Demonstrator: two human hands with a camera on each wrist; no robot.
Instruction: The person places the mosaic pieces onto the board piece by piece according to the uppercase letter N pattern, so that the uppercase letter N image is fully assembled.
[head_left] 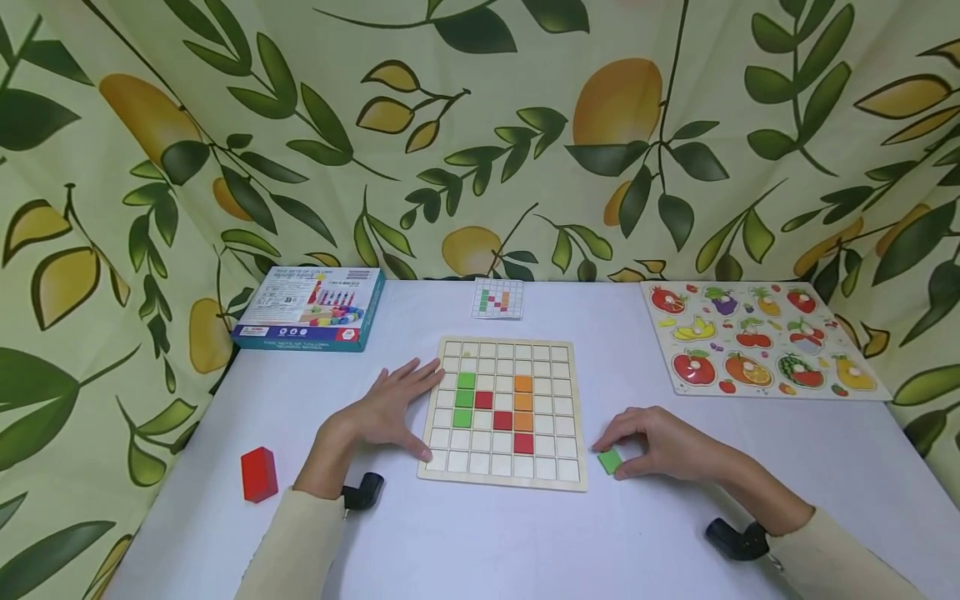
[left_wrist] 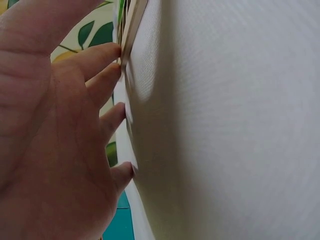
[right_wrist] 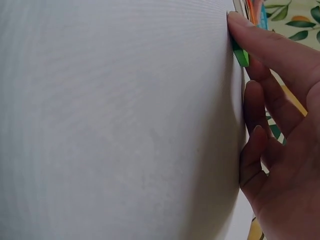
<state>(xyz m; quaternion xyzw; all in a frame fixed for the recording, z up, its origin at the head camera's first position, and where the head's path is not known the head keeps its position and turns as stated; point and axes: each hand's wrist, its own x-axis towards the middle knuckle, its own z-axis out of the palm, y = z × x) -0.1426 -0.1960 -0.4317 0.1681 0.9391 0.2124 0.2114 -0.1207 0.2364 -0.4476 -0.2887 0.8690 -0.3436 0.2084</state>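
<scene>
A wooden grid board (head_left: 501, 483) lies mid-table, with green, red and orange square tiles in some of its cells. My left hand (head_left: 392, 407) spreads its fingers along the board's left edge, the thumb touching near the lower left corner. In the left wrist view the fingertips of the left hand (left_wrist: 65, 125) meet the board's edge and the cloth. To the right of the board, my right hand (head_left: 667, 443) pinches a green tile (head_left: 610, 461) between thumb and finger, low at the tabletop. The right wrist view shows the same green tile (right_wrist: 241, 54) under the fingertips.
A small pattern card (head_left: 497, 298) lies behind the board. At the back left is a flat boxed set (head_left: 307, 308); a red block (head_left: 258, 475) sits at the left. A fruit puzzle board (head_left: 765, 337) lies at the back right. Leaf-print cloth (head_left: 480, 167) hangs behind.
</scene>
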